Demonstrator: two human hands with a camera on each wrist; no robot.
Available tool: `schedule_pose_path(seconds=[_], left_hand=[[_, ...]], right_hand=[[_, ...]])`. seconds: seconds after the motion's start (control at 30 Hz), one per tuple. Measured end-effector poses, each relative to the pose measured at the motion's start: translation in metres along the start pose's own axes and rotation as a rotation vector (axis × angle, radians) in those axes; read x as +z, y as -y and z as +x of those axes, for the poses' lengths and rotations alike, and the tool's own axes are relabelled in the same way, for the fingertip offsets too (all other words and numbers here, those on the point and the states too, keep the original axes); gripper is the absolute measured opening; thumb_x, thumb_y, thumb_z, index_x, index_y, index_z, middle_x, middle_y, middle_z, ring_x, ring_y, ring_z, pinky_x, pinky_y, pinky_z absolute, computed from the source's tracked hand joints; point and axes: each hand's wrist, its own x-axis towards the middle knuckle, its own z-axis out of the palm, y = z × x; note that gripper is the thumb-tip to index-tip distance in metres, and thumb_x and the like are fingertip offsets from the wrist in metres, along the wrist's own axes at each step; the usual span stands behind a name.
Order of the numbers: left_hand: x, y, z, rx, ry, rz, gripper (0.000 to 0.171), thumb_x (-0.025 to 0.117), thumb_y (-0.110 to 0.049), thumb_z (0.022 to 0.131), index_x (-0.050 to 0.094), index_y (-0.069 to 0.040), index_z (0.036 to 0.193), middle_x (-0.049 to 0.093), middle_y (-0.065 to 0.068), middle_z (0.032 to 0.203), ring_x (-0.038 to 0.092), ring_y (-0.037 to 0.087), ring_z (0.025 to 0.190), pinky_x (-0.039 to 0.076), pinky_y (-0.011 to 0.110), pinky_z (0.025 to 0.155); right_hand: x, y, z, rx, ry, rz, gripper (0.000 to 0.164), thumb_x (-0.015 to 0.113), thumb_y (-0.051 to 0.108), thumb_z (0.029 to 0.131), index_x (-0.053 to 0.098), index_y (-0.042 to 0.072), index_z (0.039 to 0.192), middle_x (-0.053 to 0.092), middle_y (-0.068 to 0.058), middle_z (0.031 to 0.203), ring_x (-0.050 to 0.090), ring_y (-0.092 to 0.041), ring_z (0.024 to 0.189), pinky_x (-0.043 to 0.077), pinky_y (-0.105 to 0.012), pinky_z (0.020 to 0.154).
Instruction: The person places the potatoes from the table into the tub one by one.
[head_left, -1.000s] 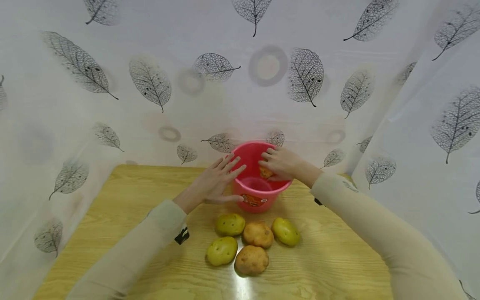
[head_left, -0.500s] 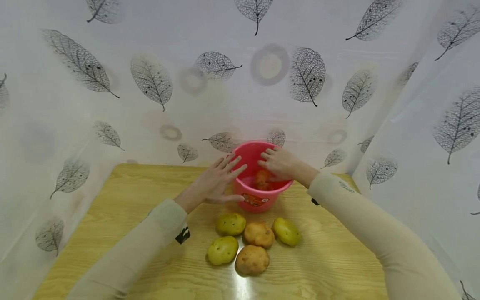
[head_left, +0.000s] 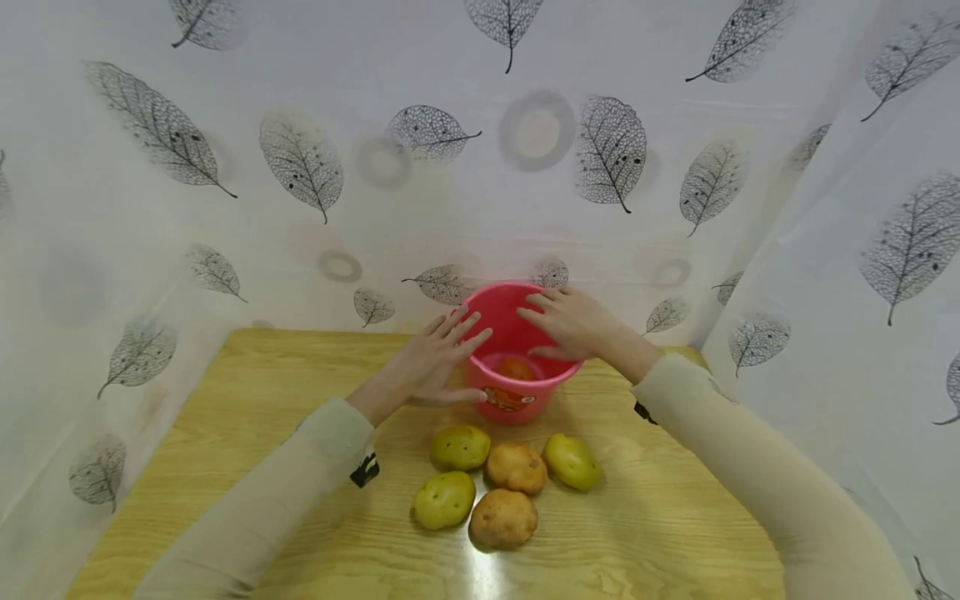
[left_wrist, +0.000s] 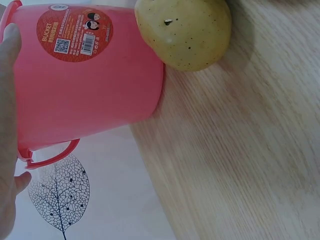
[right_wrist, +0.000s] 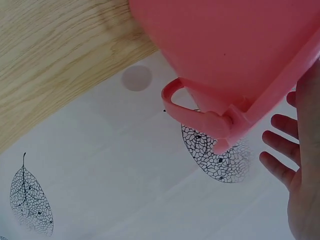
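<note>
A pink bucket [head_left: 542,402] stands upright near the table's back edge, with a brownish potato [head_left: 515,369] at its bottom. My left hand [head_left: 427,365] lies against the bucket's left side, fingers spread at the rim and thumb toward the front label. Over the right rim reaches my right hand [head_left: 576,327], its fingers extended and holding nothing. In front of the bucket are yellow-green potatoes [head_left: 461,448] and two browner potatoes [head_left: 504,519]. The left wrist view shows one yellow potato [left_wrist: 187,30] close beside the bucket wall, and the right wrist view shows the bucket's handle [right_wrist: 187,115].
The wood-grain table [head_left: 277,400] ends just behind the bucket. A white curtain [head_left: 450,217] with a leaf print hangs at the back and along both sides.
My right hand has let go of a brownish potato, which dropped to the bucket's bottom, and the fingers have straightened. The left hand has stayed in place.
</note>
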Motion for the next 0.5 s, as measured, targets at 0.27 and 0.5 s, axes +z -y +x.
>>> schedule_pose_path(seconds=[0.27,0.5], left_hand=[[-0.002,-0.001,-0.001,-0.015,0.029,-0.013,0.100,0.049,-0.079,0.095,0.024,-0.016,0.169,0.019,0.016,0.177,0.012,0.038,0.167,0.018,0.052,0.137],[-0.003,-0.002,-0.001,-0.020,0.038,0.005,0.100,0.048,-0.079,0.096,0.023,-0.015,0.169,0.019,0.016,0.177,0.013,0.037,0.167,0.018,0.052,0.137]], right_hand=[[-0.010,0.005,-0.017,0.020,-0.114,0.025,0.070,0.069,0.055,0.097,0.058,0.010,0.150,0.061,-0.017,0.151,0.062,-0.041,0.135,0.055,-0.055,0.110],[-0.014,0.011,-0.040,0.049,-0.252,0.080,0.072,0.074,0.054,0.093,0.061,0.008,0.146,0.063,-0.019,0.148,0.064,-0.043,0.130,0.057,-0.057,0.105]])
